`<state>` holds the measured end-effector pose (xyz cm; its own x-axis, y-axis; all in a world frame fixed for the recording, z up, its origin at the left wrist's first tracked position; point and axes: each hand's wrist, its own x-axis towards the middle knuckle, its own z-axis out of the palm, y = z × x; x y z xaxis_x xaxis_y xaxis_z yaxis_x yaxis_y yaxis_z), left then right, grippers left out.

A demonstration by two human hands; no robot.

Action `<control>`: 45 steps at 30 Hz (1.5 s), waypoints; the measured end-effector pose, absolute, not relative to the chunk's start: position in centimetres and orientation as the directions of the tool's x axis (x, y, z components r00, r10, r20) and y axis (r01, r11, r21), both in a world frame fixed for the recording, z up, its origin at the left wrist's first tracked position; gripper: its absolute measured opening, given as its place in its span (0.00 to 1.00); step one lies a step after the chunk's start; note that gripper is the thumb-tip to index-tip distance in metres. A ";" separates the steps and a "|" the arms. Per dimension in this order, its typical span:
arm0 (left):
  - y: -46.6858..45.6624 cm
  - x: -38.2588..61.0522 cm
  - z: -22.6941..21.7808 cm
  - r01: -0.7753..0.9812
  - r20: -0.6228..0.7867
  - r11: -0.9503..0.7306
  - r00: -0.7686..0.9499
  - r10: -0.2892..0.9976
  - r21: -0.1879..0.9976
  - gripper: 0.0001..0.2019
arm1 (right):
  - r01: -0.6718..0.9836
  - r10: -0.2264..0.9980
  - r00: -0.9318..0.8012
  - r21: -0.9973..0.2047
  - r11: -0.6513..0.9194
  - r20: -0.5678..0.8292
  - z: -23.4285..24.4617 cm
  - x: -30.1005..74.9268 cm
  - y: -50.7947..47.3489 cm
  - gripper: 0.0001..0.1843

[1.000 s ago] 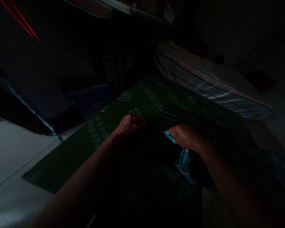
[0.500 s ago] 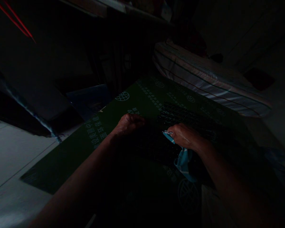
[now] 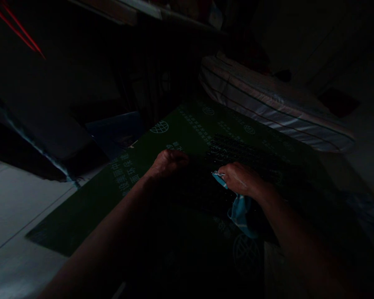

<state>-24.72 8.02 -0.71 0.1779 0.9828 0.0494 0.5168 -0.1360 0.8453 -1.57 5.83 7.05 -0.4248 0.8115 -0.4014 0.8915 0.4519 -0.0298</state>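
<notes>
My right hand (image 3: 239,177) is closed around a small, shiny metal tool (image 3: 218,173) whose kind is unclear in the dim light. A blue cloth strip (image 3: 241,211) with pale lines hangs below that hand, and another part of it shows by the tool's tip. My left hand (image 3: 170,161) has its fingers curled together at the left side of a black item; whether they grip anything is hidden in shadow. The black item (image 3: 227,151), with rows of tiny bright specks, lies on a green board (image 3: 190,128) printed with pale characters and globe marks.
Behind the board is a striped, padded cushion or mattress (image 3: 277,104). A dark blue flat item (image 3: 115,128) lies beyond the left edge. Red cords (image 3: 18,31) hang at upper left, near a slanting pale bluish cord (image 3: 40,145). Light floor tiles (image 3: 15,207) show at left.
The view has shifted very slightly. Both hands keep nearly the same positions, and the metal tool and blue cloth stay at my right hand.
</notes>
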 end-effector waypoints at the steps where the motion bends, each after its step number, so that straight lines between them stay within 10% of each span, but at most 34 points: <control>1: 8.0 -24.7 -0.7 0.517 0.052 -0.138 0.177 0.983 0.845 0.12 | 0.892 0.810 -0.424 -0.031 0.451 -0.405 7.1 -1.6 5.8 0.10; 45: 8.3 -24.9 -1.0 0.488 0.024 -0.106 0.171 0.985 0.866 0.12 | 0.870 0.825 -0.424 0.086 0.485 -0.373 7.0 -3.5 5.7 0.12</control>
<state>-24.87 8.29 -0.97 0.1712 0.9849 0.0244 0.4882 -0.1063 0.8662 -3.53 5.72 7.03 -0.4236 0.8253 -0.3734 0.8700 0.4855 0.0859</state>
